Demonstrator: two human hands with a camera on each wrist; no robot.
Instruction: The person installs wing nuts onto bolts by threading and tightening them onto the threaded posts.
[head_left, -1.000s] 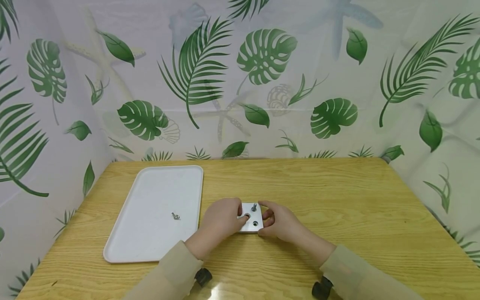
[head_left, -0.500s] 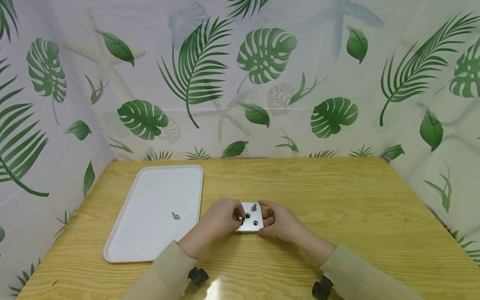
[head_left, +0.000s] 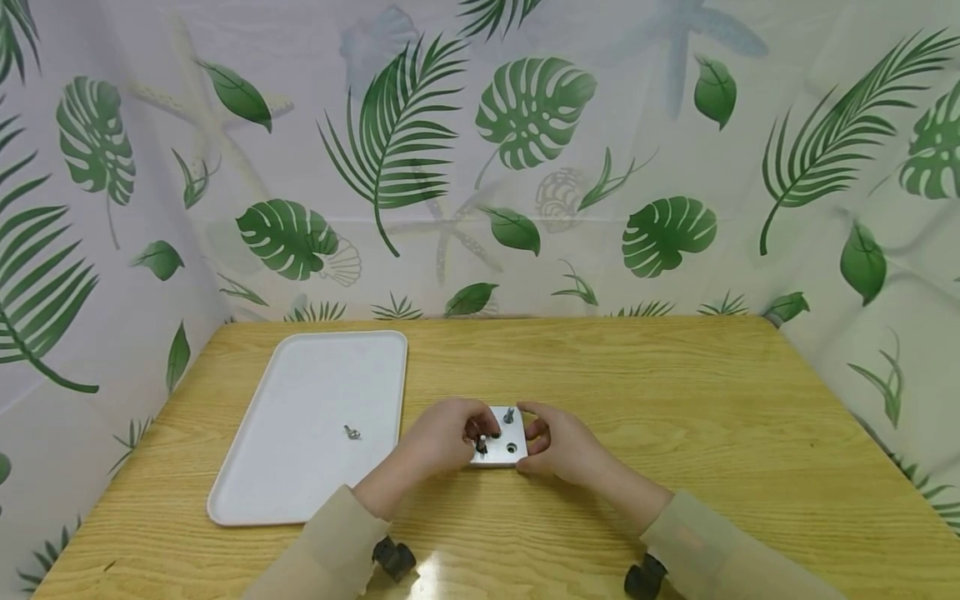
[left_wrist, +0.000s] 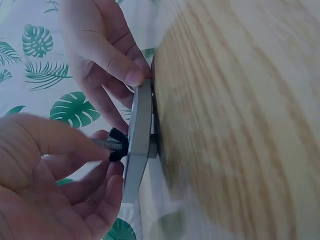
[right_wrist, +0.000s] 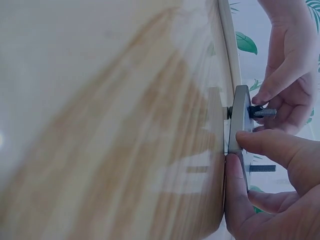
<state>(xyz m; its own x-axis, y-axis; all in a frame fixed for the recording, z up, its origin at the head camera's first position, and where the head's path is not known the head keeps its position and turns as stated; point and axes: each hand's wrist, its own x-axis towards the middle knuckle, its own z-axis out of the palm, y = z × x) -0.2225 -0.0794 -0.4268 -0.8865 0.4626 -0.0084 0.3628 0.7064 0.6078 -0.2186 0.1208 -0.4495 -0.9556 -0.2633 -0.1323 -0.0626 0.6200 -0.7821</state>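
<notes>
I see a flat silver metal plate [head_left: 498, 455] near the middle of the yellow wooden table [head_left: 675, 392], well away from the far edge. The person's right hand [head_left: 562, 442] holds the plate's right edge between thumb and fingers. The left hand [head_left: 442, 435] pinches a small black wing nut [left_wrist: 119, 137] on a silver threaded bolt [right_wrist: 267, 113] by the plate's near left corner.

From the head view I can't see under the plate. The left wrist view shows me a round bolt head [left_wrist: 153, 146] poking out below, so the plate sits a bit above the wood. The right wrist view shows a second silver bolt [right_wrist: 262, 168] with bare threads; the head view puts it at the plate's far right corner.

Only the head view shows the white tray [head_left: 322, 375] by the table's left edge, with a little silver metal piece [head_left: 352, 432] near the tray's right edge.
</notes>
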